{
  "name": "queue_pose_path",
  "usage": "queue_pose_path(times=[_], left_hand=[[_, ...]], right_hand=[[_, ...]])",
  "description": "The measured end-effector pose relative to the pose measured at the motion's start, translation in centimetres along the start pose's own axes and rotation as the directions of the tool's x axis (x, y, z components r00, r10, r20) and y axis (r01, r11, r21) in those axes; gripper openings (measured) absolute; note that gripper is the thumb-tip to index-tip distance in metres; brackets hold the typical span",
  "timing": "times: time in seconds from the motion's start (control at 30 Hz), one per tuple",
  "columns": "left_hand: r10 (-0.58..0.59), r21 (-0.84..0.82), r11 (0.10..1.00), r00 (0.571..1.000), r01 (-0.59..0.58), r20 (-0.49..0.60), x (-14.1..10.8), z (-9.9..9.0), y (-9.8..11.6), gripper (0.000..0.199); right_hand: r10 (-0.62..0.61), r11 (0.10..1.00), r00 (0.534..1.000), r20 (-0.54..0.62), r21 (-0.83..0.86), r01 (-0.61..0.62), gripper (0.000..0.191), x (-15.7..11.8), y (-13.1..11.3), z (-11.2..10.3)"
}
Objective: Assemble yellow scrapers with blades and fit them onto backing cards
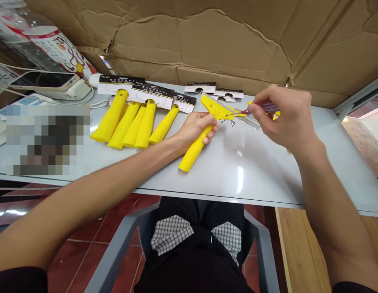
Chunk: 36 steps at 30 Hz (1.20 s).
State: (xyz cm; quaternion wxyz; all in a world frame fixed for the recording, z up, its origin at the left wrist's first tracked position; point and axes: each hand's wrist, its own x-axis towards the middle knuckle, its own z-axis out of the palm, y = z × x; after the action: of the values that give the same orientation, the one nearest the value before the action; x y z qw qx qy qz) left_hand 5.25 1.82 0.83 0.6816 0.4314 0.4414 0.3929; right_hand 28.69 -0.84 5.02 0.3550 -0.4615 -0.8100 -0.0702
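Wrapped around the neck of a yellow scraper (193,151) is my left hand (196,127). The scraper lies slanted, its wide head away from me and its handle end toward me. My right hand (288,116) is closed on a screwdriver (244,112) with a clear handle and a red collar. The screwdriver's tip meets the scraper's head near a screw hole. Several small screws (233,123) lie on the table just beside the head. A clear plastic strip runs along the head's far edge.
Several yellow handles (136,124) with black-and-white cards (154,94) lie to the left. More cards (228,94) rest at the back, against the cardboard wall (201,44). A phone (44,80), a cable and plastic bottles (57,47) occupy the left corner. The white table's (216,181) front edge is near my lap.
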Motion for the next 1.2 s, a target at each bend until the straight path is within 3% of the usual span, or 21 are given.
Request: queue_pose_path(times=[0.2,0.37,0.67,0.8,0.87,0.93,1.07,1.2], left_hand=[[-0.002,-0.006,1.0,1.0,0.002,-0.011,0.0,0.1,0.1,0.023],[-0.005,0.009,1.0,1.0,0.005,-0.016,-0.1,0.2,0.2,0.025],[0.039,0.097,0.994,0.999,-0.039,0.006,-0.3,0.1,-0.1,0.025],[0.056,0.114,0.992,0.998,-0.058,0.021,-0.1,0.0,-0.3,0.025],[0.055,0.11,0.992,0.998,-0.056,0.015,-0.2,0.1,-0.3,0.026],[0.048,0.101,0.994,0.999,-0.048,0.002,-0.3,0.2,-0.1,0.027],[0.023,0.083,0.996,0.999,-0.021,-0.025,-0.4,0.4,0.2,0.026],[0.024,0.069,0.997,0.999,-0.022,-0.03,-0.2,0.3,0.1,0.026]], right_hand=[[-0.028,0.999,1.0,0.011,0.017,0.027,0.004,0.1,-0.3,-0.3],[0.018,1.0,0.998,0.056,-0.019,-0.017,0.004,0.0,-0.3,-0.6],[0.02,0.994,1.0,-0.007,-0.107,-0.021,0.041,-0.4,2.6,0.3],[0.051,0.987,0.999,-0.013,-0.154,-0.053,0.051,-0.4,2.1,0.4],[0.112,0.975,0.994,0.013,-0.196,-0.107,0.046,-0.3,1.3,0.1],[0.137,0.973,0.989,0.055,-0.196,-0.124,0.028,-0.2,0.6,-0.3],[0.018,0.998,0.992,0.123,-0.054,-0.012,0.016,0.0,0.2,-0.9],[-0.009,1.0,0.998,0.067,-0.012,0.01,0.007,-0.2,0.5,-0.7]])
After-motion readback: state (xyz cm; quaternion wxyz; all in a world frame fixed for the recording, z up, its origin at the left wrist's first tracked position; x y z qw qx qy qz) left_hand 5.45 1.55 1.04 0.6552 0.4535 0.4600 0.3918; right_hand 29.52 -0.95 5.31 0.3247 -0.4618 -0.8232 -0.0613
